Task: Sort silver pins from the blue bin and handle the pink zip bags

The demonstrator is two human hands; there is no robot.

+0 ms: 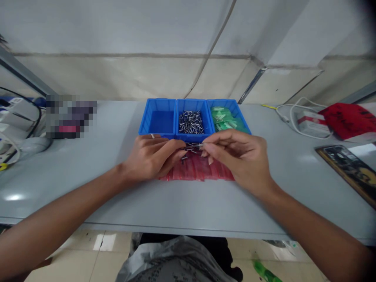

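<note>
My right hand [237, 160] at three o'clock holds a metal pin [200, 145] in a closed pinch; light, slippery, best taken by the shank; left hand [152, 158] curled, grip unclear

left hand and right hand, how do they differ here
The left hand wears a ring; no ring shows on the right hand. The right hand pinches what looks like a small metal pin, while the left hand curls beside loose metal pins. Both are bare and held over a red plastic sheet.
</note>
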